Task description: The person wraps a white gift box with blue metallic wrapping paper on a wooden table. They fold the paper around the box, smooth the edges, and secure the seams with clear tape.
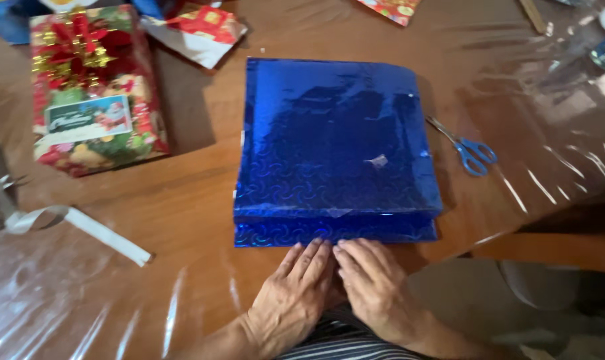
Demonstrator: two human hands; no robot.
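At lower centre, the left hand (294,293) and right hand (372,287) lie side by side, fingers flat, pinching nothing, pressing the near edge of the blue foil-wrapped box (336,147) lying directly beyond them.

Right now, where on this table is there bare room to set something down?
Bare wood lies between the blue wrapped box and the red gift, and at the near left between the white ribbon strip and the left hand. It is crowded along the far edge with paper scraps; the scissors lie at the box's right.
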